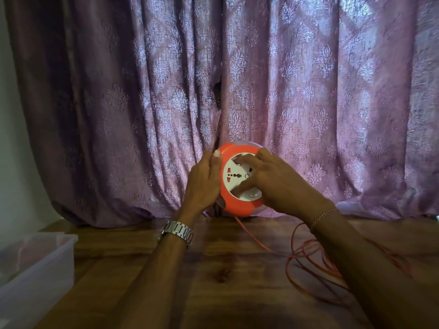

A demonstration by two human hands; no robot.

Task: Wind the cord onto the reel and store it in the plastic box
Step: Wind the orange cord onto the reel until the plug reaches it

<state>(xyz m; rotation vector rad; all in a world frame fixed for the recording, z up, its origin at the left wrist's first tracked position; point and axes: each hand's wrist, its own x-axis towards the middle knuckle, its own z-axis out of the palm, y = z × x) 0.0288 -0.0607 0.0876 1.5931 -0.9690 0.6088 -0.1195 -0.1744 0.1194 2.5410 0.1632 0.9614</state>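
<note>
Two hands are working at the middle of a dark wooden table (190,269) whose grain is showing in brown streaks, and you are looking across it at a mauve patterned curtain (308,91) that is filling almost the whole far side of the room, its hem resting on the tabletop and a pale wall (14,138) showing at the far left. A clear plastic box (38,269) is sitting open at the left edge of the table, well apart from your hands. You are holding the reel (237,205) upright, raised off the wood and close to the curtain; it is round, with an orange rim and a white socket face turned toward you (a small switch is showing low on that face). Your left hand (204,184), wearing a metal watch (177,230), is clamped around the reel's left edge, thumb over the rim. Your right hand (273,184) is pressing on the white face, fingers spread and resting in it. The orange cord (306,257) is trailing down from the reel's underside and lying in loose loops on the table to the right, partly hidden behind your right forearm.
</note>
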